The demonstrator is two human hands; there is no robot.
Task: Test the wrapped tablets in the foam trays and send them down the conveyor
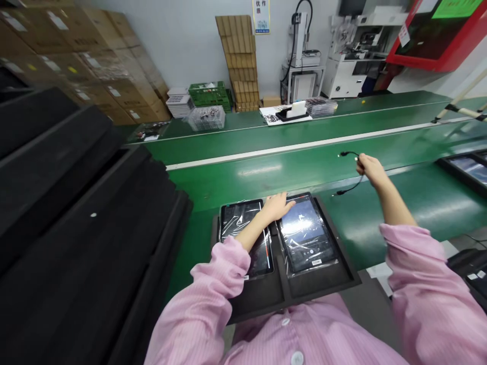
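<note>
Two tablets in clear film lie side by side in a black foam tray (319,289) at the front of the green bench. The right tablet (306,235) has its screen lit; the left tablet (243,215) looks dark and is partly covered by my forearm. My left hand (277,207) rests with fingers stretched out over the upper inner edges of both tablets. Up to the right, my right hand (371,169) pinches a short black cable (356,184), whose two plug ends dangle to the left, above the bench and apart from the tablets.
Black foam trays (87,228) are piled high close on my left. Another tray with a tablet (470,167) sits at the right. Across the green bench (213,177) runs a white strip (266,151). A white board (272,116), plastic boxes (207,117) and a green crate (208,95) stand beyond.
</note>
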